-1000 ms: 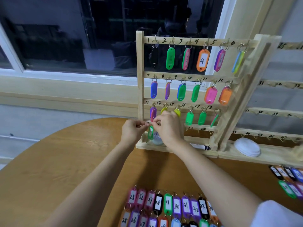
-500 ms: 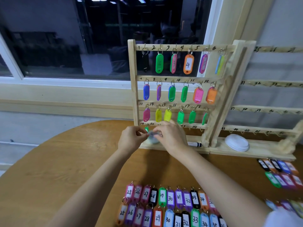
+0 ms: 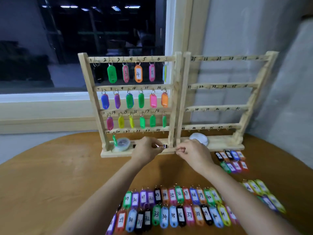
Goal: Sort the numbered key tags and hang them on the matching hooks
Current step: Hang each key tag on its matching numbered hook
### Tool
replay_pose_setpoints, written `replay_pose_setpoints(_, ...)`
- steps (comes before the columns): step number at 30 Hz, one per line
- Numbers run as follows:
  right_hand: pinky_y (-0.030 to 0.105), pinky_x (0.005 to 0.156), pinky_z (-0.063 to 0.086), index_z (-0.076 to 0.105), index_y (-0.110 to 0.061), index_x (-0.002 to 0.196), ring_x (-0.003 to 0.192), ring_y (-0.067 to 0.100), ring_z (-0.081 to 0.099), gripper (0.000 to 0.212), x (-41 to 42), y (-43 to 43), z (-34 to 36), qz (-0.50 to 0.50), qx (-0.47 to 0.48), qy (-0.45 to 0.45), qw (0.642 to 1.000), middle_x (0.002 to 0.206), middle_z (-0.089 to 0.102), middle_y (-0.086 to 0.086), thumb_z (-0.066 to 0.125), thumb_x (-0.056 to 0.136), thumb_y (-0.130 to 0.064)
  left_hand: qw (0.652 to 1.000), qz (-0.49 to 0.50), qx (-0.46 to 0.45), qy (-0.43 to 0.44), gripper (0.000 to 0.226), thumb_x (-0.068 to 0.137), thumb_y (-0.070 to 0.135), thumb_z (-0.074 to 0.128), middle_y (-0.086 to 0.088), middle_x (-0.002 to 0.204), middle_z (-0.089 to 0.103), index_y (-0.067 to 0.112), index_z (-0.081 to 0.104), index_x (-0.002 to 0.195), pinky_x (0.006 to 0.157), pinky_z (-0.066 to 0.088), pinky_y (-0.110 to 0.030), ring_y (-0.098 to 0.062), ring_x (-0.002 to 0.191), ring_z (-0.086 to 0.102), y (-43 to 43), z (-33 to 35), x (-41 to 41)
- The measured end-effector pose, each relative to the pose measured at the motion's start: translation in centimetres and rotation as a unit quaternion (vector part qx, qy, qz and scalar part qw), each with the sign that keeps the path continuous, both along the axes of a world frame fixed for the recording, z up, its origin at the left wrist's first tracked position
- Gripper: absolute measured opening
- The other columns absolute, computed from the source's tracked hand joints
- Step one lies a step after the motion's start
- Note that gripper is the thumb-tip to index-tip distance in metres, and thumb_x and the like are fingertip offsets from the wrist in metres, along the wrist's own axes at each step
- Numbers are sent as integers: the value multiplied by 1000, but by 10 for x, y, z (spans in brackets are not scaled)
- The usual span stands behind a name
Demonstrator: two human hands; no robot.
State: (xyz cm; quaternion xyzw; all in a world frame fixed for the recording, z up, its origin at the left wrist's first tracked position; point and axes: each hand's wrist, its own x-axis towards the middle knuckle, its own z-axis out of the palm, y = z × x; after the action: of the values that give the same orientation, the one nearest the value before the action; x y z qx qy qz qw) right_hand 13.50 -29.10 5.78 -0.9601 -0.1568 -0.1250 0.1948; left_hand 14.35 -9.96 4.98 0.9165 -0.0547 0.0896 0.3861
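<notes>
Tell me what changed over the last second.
The left hand and right hand let go of the small green plastic key tag, now hanging on hook 19, and moved right along the wooden rack's base. The hung tags above and the rows of loose tags on the brown table stayed put.

Left hand (image 3: 147, 150) and right hand (image 3: 194, 154) hover before the wooden rack (image 3: 175, 92), key tags (image 3: 180, 216) laid below.

- marker pen (image 3: 165, 146) on the rack (image 3: 174, 102) base: middle hidden behind the left hand (image 3: 146, 150);
- left fingertips: small pinkish shape, too blurred to name;
- right hand (image 3: 193, 152), before the rack base: curled fingers hide any contents;
- key tags (image 3: 172, 216) in front of the rack: nearest row cut by the bottom edge;
- small tags (image 3: 232, 160) right of the rack base: numbers blurred beyond reading
</notes>
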Motion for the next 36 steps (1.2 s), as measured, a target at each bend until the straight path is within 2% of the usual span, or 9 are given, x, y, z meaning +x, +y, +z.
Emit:
replay_pose_setpoints(3,30,73,48,74,-30,99,94,14,59,14,1,-42,-3,-39,8,7,999,94,68,-8,67,87,-29,1000,-27,-4,8,8,87,24,69,5,77,64,18,72,88,58,48,-27,-8,61,55,-38,-3,5)
replay_pose_setpoints(9,31,74,48,74,-32,95,92,15,58,11,8,-113,-17,-120,23,27,992,90,67,-9,70,85,-29,998,-60,-7,25,2,86,19,70,8,78,62,19,71,86,70,54,-29,-6,68,55,-95,-20,23)
replay_pose_setpoints(14,29,67,48,75,-30,93,87,12,61,10,12,-149,-32,-148,53,44,987,88,67,-10,71,84,-28,996,-76,19,50,7,87,22,69,6,85,63,18,73,92,77,57,-32,-9,76,58,-129,-38,40)
replay_pose_setpoints(17,25,59,40,74,-33,97,79,4,56,12,14,-161,-41,-161,56,45,984,80,61,-16,71,85,-31,994,-86,19,69,4,87,22,69,4,86,64,20,72,88,75,58,-37,-11,71,58,-145,-47,52)
replay_pose_setpoints(22,28,67,46,73,-32,99,88,5,54,13,19,-172,-48,-157,45,63,985,89,67,-12,67,87,-33,990,-99,23,94,7,87,23,68,3,96,69,29,67,83,75,58,-37,-13,76,59,-172,-58,66)
replay_pose_setpoints(25,28,69,48,73,-32,99,88,5,53,13,22,-175,-51,-151,43,74,985,89,67,-12,67,87,-33,989,-111,21,95,9,88,22,67,2,102,69,23,71,95,76,56,-34,-13,76,57,-186,-62,73)
replay_pose_setpoints(29,31,70,52,74,-28,96,80,9,58,13,28,-174,-58,-142,55,94,984,82,66,-10,71,84,-32,988,-125,34,79,20,86,18,68,2,98,67,20,71,105,75,51,-28,-14,89,61,-201,-64,79)
replay_pose_setpoints(33,26,66,46,73,-29,101,79,7,55,17,32,-171,-61,-127,54,102,985,83,65,-12,71,84,-31,987,-129,63,67,19,85,15,66,1,94,67,20,72,103,70,44,-25,-15,87,59,-207,-65,81)
replay_pose_setpoints(36,23,64,39,74,-30,94,78,3,50,11,32,-169,-62,-121,37,91,988,82,61,-14,72,84,-33,987,-125,77,58,17,85,16,65,2,97,69,21,73,99,72,47,-26,-18,92,62,-209,-66,81)
